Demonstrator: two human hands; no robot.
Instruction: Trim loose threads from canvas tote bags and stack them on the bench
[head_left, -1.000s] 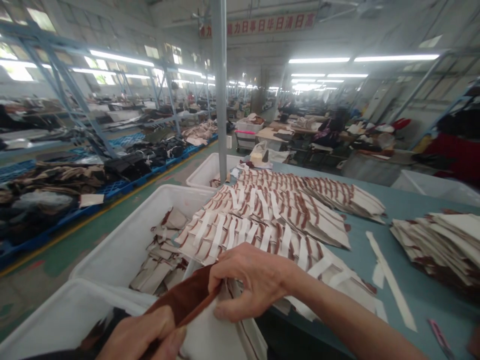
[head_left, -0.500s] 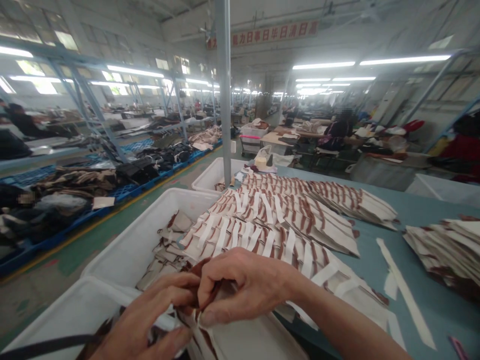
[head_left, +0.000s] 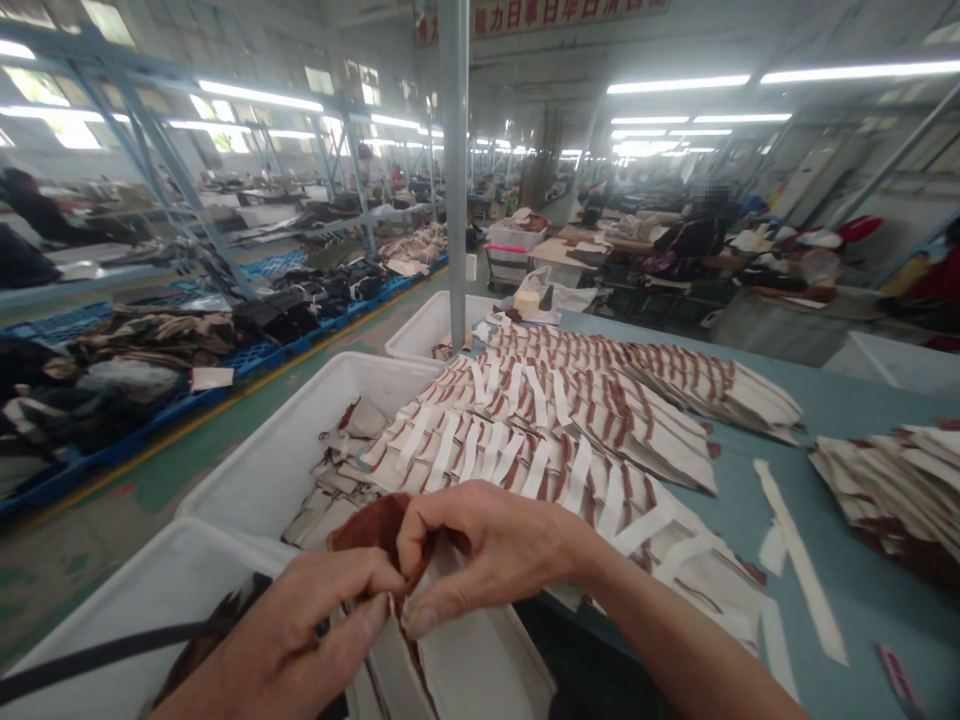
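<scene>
A cream-and-brown fabric piece (head_left: pixel 480 650) is held up in front of the body, between a white plastic tub (head_left: pixel 247 450) and the near edge of the desk (head_left: pixel 862 400). Its edge is pinched between thumb and fingers by both hands, the left hand (head_left: pixel 315 600) and the right hand (head_left: pixel 480 545) being brought almost fingertip to fingertip at a dark seam; the brown side (head_left: pixel 367 525) is exposed behind the fingers. The step in hand is judged to be the straightening or checking of that seamed edge; for the next move, a firm pinch seems to be called for, with the layers held level so that neither is slipped past the other. On the desk, similar pieces (head_left: pixel 645 425) are laid in overlapping rows, crossed in places by white strips (head_left: pixel 576 475). Farther right, a loose pale strip (head_left: pixel 802 565), a small pink tool (head_left: pixel 896 675) and a stack of pieces (head_left: pixel 892 490) are seen. Red Chinese characters are borne by a banner (head_left: pixel 570 15) overhead; 日事日毕 can be read, while its top is partly cut off. No brand or label can be made out.
</scene>
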